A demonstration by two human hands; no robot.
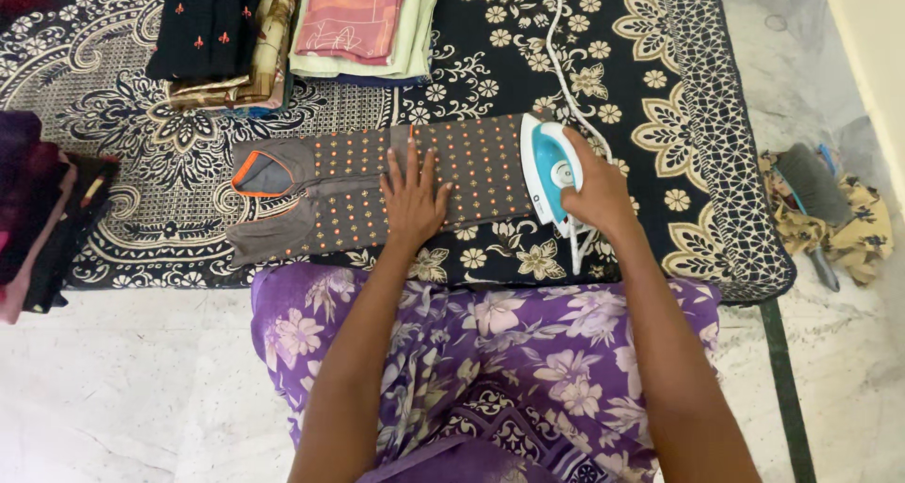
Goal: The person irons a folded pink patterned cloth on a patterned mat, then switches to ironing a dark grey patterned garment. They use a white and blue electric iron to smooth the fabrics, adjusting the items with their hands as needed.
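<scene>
1. Brown dotted garment [377,193] lies flat on the dark floral floor mat [660,115], its long axis running left to right straight across in front of me, with the orange-trimmed neckline at the left end.
2. My left hand [412,200] rests flat on the middle of the garment, fingers spread and pointing to the far side, gripping nothing, only pressing the cloth down.
3. My right hand [596,196] is wrapped tight round the handle of the white and teal electric iron [550,167], which sits on the right end of the garment, just right of my left hand but not touching it.
4. I judge the key relation this way: the cloth not under the iron stretches away to the left of it, along the garment's long axis, with my left hand lying between iron and neckline.
5. White cord [566,78] runs from the iron toward the far edge of the mat.
6. Two stacks of folded clothes [292,31] sit on the far side; more folded dark cloth [42,210] lies at the left edge.
</scene>
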